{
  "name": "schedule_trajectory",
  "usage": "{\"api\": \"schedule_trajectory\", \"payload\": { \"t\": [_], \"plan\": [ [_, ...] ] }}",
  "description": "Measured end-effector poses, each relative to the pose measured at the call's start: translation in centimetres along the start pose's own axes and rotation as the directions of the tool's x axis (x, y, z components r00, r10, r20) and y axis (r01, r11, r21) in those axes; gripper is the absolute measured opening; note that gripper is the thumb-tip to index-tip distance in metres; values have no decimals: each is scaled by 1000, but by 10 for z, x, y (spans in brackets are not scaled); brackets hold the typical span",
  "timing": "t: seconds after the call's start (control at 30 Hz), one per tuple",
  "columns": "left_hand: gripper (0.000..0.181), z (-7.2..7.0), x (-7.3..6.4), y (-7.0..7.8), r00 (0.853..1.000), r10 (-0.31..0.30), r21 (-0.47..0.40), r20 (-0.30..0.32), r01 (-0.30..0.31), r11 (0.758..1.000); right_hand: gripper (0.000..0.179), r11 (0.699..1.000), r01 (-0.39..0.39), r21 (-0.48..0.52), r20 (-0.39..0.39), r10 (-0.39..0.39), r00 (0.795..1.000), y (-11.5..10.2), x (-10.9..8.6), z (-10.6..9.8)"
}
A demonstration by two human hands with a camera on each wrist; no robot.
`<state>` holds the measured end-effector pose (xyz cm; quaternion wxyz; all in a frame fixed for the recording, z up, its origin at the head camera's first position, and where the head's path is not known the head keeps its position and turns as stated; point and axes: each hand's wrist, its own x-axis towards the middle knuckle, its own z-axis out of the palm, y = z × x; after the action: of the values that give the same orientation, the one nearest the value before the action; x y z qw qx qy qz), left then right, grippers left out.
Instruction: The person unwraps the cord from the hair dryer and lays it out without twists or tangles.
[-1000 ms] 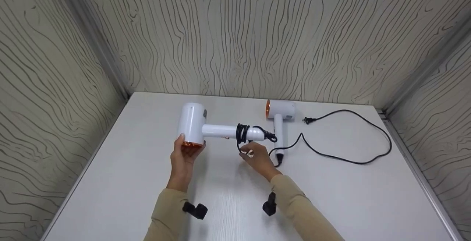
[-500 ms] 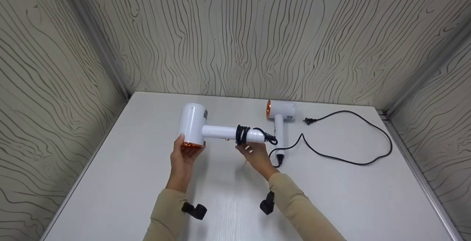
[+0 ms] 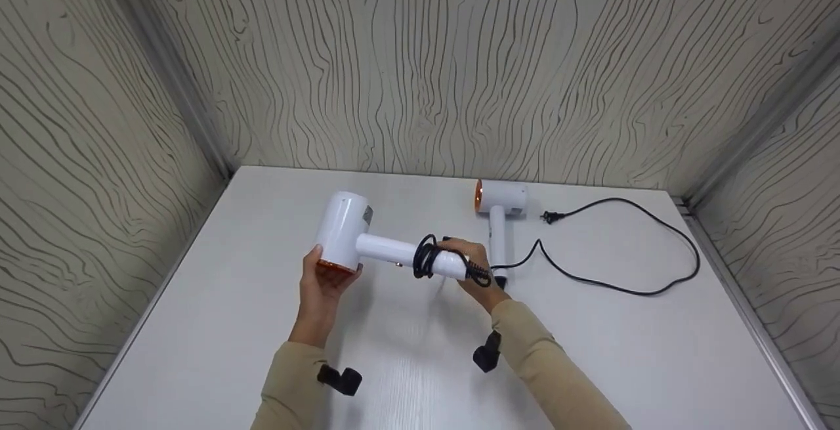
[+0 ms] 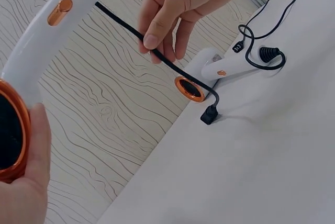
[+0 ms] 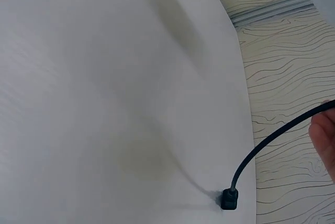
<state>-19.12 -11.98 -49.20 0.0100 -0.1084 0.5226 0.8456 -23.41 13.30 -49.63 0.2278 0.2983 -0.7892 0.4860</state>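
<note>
A white hair dryer (image 3: 342, 230) with an orange-rimmed end is held above the table, its handle slanting down to the right. My left hand (image 3: 317, 305) grips the barrel at that orange end, thumb along its side in the left wrist view. Black cord (image 3: 426, 257) is wound in several loops round the handle. Behind the handle's lower end is my right hand (image 3: 478, 254), partly hidden in the head view. The left wrist view shows it pinching the cord's loose end, with the plug (image 4: 209, 114) hanging below the fingers.
A second white hair dryer (image 3: 504, 196) lies at the back of the white table (image 3: 407, 377). Its black cord (image 3: 656, 291) loops out to the right, ending in a plug (image 3: 551, 216). Patterned panels (image 3: 420, 69) enclose the back and sides.
My right hand has passed from below the handle to behind it, with the cord. The held hair dryer's handle has tilted down at the right, and its barrel has dropped slightly.
</note>
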Motion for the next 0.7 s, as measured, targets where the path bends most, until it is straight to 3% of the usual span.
{"api": "schedule_trajectory", "payload": {
  "t": [0.03,0.1,0.17,0.4,0.7],
  "plan": [
    [59,-1,0,0,1000,-2,9,-1,2,1000,10,1000,5,-16,9,-5,1000,-6,3,-4],
    [60,-4,0,0,1000,-8,23,-1,8,1000,11,995,-99,-9,29,99,995,-8,7,-9],
    [60,-6,1,0,1000,-10,43,-2,10,999,10,988,-151,-15,46,152,987,-3,8,-13],
    [61,-11,2,-3,999,-12,71,-38,15,997,8,997,-44,-71,3,44,999,18,8,-19],
    [68,-14,4,-7,997,-34,97,-64,40,994,11,982,-185,-46,33,187,982,13,6,-28]
  ]
}}
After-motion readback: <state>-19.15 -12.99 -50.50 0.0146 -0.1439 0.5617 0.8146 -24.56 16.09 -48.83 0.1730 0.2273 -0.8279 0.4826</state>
